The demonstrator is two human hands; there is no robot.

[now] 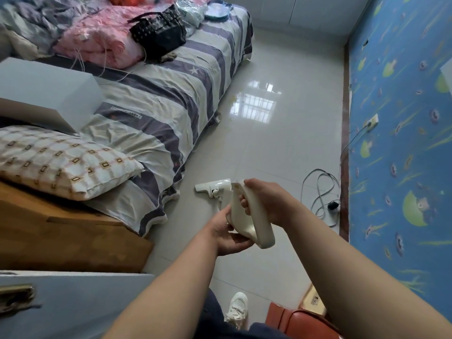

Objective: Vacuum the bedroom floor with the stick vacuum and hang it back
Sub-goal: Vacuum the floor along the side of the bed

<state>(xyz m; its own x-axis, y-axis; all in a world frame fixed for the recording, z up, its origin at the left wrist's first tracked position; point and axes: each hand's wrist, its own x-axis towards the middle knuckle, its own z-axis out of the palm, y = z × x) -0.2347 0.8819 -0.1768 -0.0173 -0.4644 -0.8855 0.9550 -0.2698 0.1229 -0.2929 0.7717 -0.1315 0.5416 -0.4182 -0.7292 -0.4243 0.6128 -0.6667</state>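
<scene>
As far as can be judged from here, barely started on the actual vacuuming. Holding the stick vacuum (247, 216) out front with both hands. Right hand (263, 200) wrapped round the top of the cream handle, fingers curled through the loop. Left hand (228, 237) cupping the lower end of the body from underneath, thumb and fingers curled on it. Looks like hunting for a switch or just settling the grip, can't tell which. Floor head (212, 187) peeking out just beyond the hands, low over the tiled floor (269, 148). Probably resting on it, but hard to say from this angle, with the tube hidden behind the body.

Plenty left to do. Yellowish crumbs (235, 102) scattered well beyond the hands, along the edge of the bed (156, 111) over on the left. Glossy tiles everywhere else, so no real way to tell cleaned patches from uncleaned. No hook or dock in sight either, so hanging it back clearly not done yet.

Worth watching: a loose cable (320, 192) with a black adapter (332, 205) looped on the floor just right of the right hand, apparently fed from a wall socket (373, 119) further off. Easy to snag with the head. Also a white shoe (236, 311) down below the forearms, on the near side.
</scene>
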